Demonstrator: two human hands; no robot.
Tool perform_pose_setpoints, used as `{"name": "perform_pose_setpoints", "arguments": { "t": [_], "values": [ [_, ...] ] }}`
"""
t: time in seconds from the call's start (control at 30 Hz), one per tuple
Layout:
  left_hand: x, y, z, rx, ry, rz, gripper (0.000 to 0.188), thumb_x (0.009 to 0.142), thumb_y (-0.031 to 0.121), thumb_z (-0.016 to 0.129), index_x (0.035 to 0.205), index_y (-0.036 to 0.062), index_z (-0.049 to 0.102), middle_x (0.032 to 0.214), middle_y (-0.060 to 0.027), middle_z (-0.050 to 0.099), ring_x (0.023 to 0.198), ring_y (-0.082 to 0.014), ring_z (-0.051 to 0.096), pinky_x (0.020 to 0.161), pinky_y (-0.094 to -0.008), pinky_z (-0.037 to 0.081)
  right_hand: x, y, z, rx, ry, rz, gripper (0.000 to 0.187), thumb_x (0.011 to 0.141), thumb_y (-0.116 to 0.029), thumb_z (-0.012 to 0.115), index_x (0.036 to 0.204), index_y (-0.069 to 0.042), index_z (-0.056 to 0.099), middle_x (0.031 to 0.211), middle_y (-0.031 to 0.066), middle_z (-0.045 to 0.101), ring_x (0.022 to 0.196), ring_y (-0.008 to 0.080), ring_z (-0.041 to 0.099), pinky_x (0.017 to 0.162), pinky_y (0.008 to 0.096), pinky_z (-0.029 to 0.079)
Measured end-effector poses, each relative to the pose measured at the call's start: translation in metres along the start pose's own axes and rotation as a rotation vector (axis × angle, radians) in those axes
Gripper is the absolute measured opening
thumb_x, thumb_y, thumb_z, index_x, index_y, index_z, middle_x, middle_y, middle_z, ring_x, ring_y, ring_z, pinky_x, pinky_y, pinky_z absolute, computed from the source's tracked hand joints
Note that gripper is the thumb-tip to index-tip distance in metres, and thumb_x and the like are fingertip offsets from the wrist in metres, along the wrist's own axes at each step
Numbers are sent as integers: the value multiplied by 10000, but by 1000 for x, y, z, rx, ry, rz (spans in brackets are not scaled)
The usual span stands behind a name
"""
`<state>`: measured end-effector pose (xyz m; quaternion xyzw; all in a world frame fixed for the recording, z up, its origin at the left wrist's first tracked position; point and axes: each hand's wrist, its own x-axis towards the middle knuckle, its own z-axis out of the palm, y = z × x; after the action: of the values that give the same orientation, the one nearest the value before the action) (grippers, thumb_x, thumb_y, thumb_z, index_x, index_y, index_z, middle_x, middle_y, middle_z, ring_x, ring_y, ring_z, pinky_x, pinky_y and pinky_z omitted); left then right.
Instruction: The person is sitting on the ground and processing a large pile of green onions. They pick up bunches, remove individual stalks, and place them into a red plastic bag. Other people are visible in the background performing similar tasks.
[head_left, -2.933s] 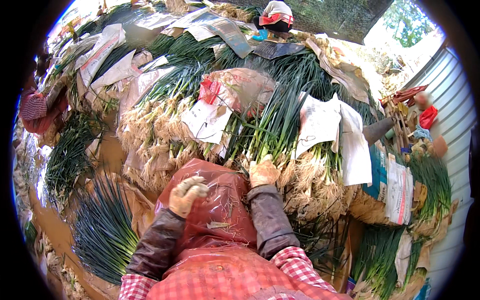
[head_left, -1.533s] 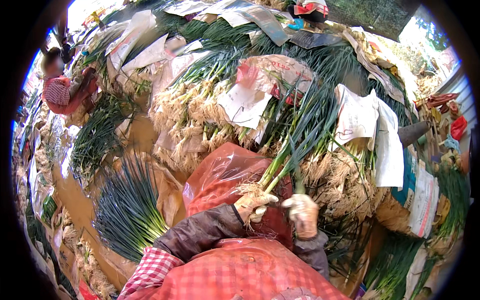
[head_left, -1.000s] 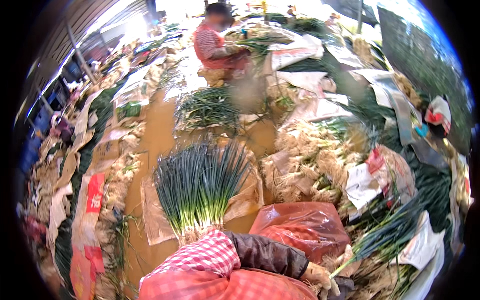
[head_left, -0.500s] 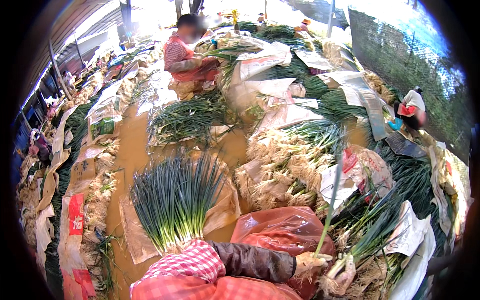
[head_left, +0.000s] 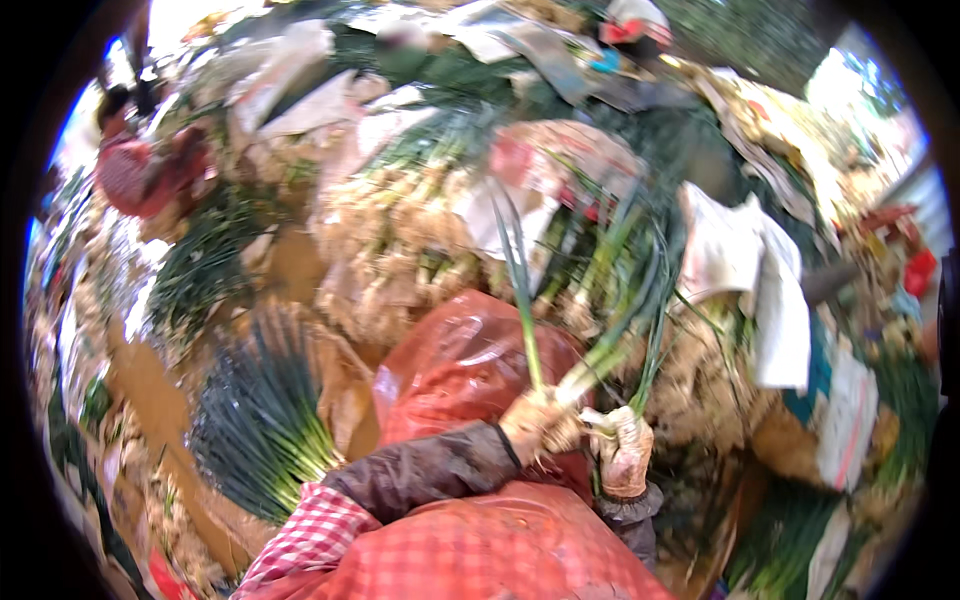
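Low in front of me, my left hand is closed round the pale root ends of several green onions. One thin stalk rises nearly upright from that hand, while the others lean up and to the right. Just to its right, my right hand is closed on another green onion, whose leaves slant upward. The fingers are partly blurred. A large fanned bundle of green onions lies beside my left arm, roots hidden by my sleeve. Red plastic sheeting covers my leg.
Ahead lies a heap of green onions with tan roots, with white sacking to its right. A co-worker in red is at the far left. Muddy brown water runs along the left.
My view has swung right, so the scene shifts left. My left hand, earlier with a single stalk, now also grips several onions. My right hand earlier held the bunch.
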<state>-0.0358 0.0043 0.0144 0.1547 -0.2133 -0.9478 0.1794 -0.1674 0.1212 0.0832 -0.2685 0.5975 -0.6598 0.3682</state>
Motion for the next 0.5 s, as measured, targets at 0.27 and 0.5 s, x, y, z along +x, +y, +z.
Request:
{"name": "perform_pose_setpoints", "arguments": {
  "t": [0.27, 0.5],
  "values": [
    [-8, 20, 23, 55, 72, -86, 265, 913, 113, 581, 1161, 40, 521, 981, -138, 676, 834, -182, 674, 688, -285, 569, -40, 59, -99, -1098, -30, 310, 562, 882, -496, 638, 1081, 29, 635, 1074, 200, 681, 1005, 343, 651, 849, 400, 514],
    [-14, 11, 3, 352, 84, -101, 307, 880, 62, 650, 1169, -16, 579, 1019, -95, 673, 892, -163, 670, 763, -291, 567, 22, 18, 5, -487, -375, 37, 589, 907, -325, 679, 1334, 38, 498, 1257, 195, 588, 1023, 294, 631, 882, 378, 518]
  ]
}}
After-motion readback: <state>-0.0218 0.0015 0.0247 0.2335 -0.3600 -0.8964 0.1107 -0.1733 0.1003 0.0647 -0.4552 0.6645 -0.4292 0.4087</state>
